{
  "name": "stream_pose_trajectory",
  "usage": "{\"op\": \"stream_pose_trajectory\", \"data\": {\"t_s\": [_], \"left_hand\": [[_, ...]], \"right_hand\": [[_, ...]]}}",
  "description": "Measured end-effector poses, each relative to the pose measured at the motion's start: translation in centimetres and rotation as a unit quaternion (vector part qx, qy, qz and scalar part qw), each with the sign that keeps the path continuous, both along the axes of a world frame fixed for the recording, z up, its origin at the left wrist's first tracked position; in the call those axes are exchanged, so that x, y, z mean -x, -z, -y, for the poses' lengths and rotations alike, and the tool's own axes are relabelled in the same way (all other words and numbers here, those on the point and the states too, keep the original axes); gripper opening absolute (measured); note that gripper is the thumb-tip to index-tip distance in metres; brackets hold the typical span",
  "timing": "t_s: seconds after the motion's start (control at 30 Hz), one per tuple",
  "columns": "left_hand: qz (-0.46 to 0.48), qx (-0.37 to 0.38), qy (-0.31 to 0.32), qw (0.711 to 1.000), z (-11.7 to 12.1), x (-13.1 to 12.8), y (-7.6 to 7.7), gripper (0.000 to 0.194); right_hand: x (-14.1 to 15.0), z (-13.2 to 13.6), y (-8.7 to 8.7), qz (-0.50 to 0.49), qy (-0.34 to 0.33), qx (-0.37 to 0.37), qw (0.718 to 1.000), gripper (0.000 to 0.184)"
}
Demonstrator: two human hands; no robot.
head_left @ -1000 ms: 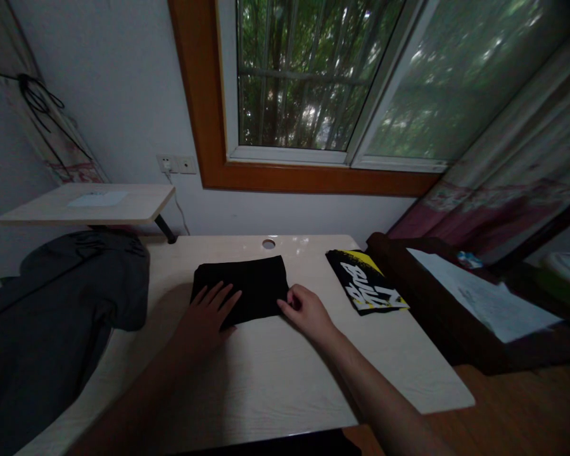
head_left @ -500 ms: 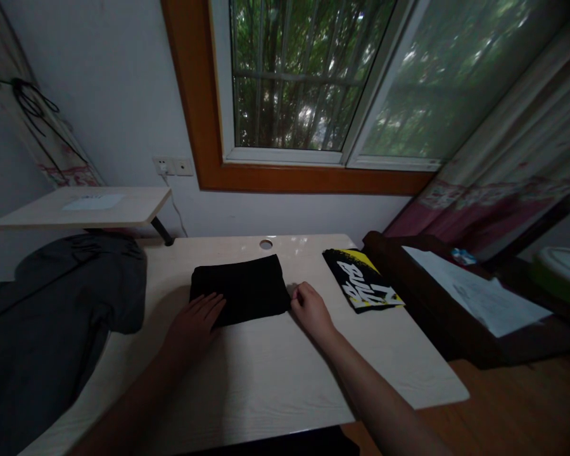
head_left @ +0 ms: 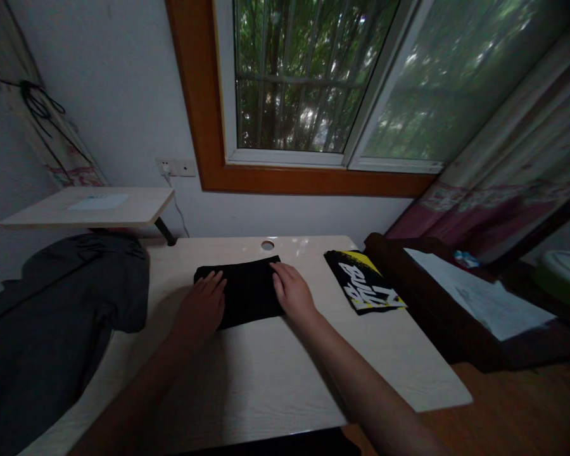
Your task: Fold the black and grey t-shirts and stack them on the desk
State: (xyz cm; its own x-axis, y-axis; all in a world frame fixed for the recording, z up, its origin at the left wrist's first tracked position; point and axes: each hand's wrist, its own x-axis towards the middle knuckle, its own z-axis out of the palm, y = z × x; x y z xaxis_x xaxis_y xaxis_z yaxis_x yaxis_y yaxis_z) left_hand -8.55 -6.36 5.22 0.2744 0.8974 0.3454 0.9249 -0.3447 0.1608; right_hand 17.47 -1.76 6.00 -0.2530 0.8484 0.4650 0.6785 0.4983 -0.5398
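Observation:
A black piece of cloth (head_left: 249,292), folded into a flat rectangle, lies on the pale wooden table (head_left: 285,373). My left hand (head_left: 203,304) rests on its left end, fingers stretched out over the fabric. On the right end lies my right hand (head_left: 293,291), with its fingers extended along the edge and pointing to the far corner. Both hands are open and press on the cloth from above. What kind of garment it is does not show. Farther right is a folded black garment (head_left: 361,283) with yellow and white print, apart from both hands.
A dark grey garment (head_left: 66,316) is heaped at the table's left. Behind it stands a small raised shelf (head_left: 142,209) with a sheet of paper on it. On the right, a dark brown surface (head_left: 437,316) holds white papers (head_left: 479,294). A window is straight ahead.
My right hand has moved from beside the cloth's right edge onto it, and its curled fingers have opened. My left hand has shifted slightly up and its fingers now lie farther over the cloth.

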Motion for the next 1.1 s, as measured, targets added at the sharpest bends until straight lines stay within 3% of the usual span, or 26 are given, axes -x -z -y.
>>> {"op": "stream_pose_trajectory", "data": {"t_s": [0.13,0.3,0.5,0.7,0.9,1.1], "left_hand": [[-0.003,-0.010,-0.039,0.999,-2.9,-2.2,0.1,0.049],[0.000,0.007,-0.077,0.997,-4.8,-2.1,2.8,0.051],[0.017,0.029,-0.087,0.996,-5.4,0.5,4.2,0.054],[0.038,0.074,-0.126,0.989,-5.3,3.9,4.7,0.056],[0.017,0.056,-0.188,0.980,-4.4,7.4,5.6,0.055],[-0.023,0.086,-0.234,0.968,-4.0,9.4,6.0,0.054]], "right_hand": [[4.3,-0.9,-0.2,0.102,-0.053,-0.018,0.993,0.047],[5.8,-2.1,2.2,0.191,-0.059,0.028,0.979,0.057],[3.8,-4.2,3.5,0.193,-0.059,0.077,0.976,0.066],[-0.3,-5.6,4.5,0.172,0.018,0.148,0.974,0.064],[-4.4,-5.3,6.5,0.183,0.045,0.098,0.977,0.056],[-5.2,-5.1,7.1,0.185,0.074,0.060,0.978,0.050]]}}
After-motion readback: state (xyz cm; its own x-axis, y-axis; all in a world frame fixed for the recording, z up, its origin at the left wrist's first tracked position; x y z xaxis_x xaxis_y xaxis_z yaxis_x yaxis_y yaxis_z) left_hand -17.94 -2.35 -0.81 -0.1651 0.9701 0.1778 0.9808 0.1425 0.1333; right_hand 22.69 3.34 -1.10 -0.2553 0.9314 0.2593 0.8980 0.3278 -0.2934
